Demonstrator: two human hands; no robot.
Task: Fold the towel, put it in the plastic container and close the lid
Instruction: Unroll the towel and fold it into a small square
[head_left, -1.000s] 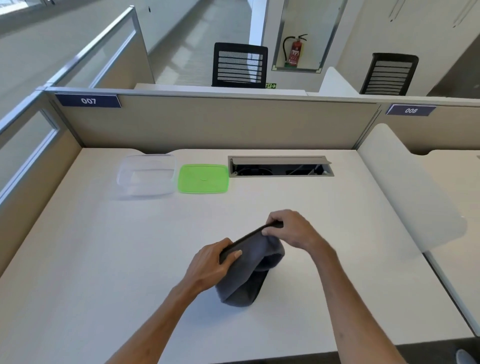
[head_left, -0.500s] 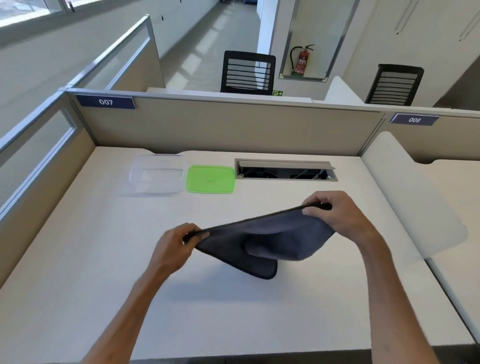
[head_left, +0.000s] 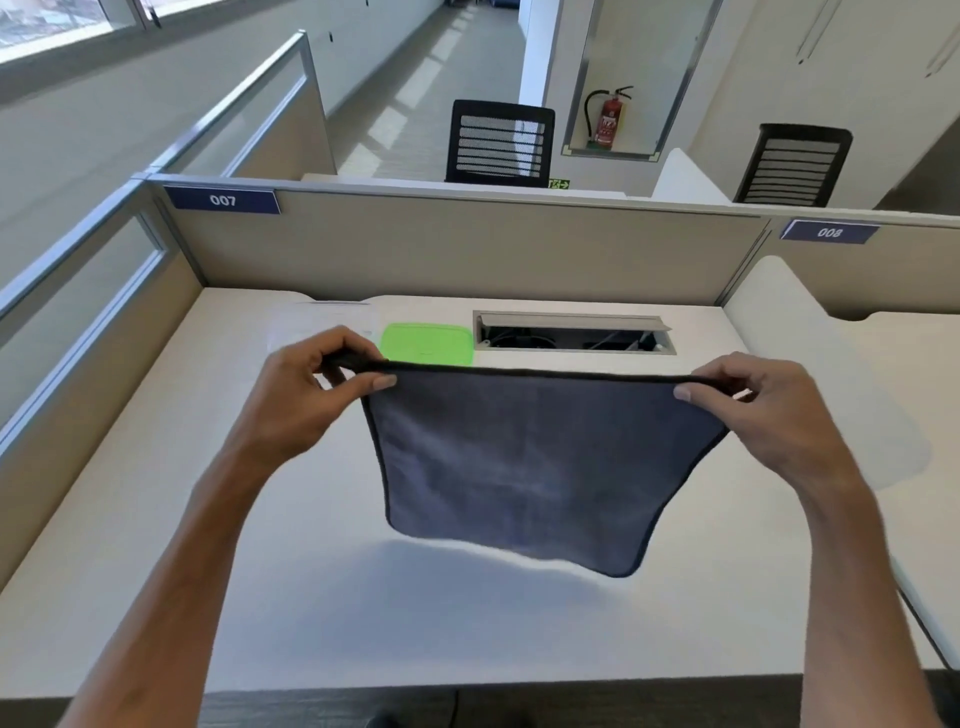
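1. Labels: blue partition tag (head_left: 223, 200) reads "007"; the neighbouring tag (head_left: 829, 232) reads "008", mirrored.
2. Left hand (head_left: 311, 395) pinches the top left corner of the dark grey square microfibre towel (head_left: 530, 467).
3. Right hand (head_left: 769, 410) pinches the top right corner.
4. Towel hangs spread flat above the white desk (head_left: 156, 519).
5. Green plastic lid (head_left: 427, 344) lies behind the towel; the clear plastic container (head_left: 332, 317) is mostly hidden by the left hand.
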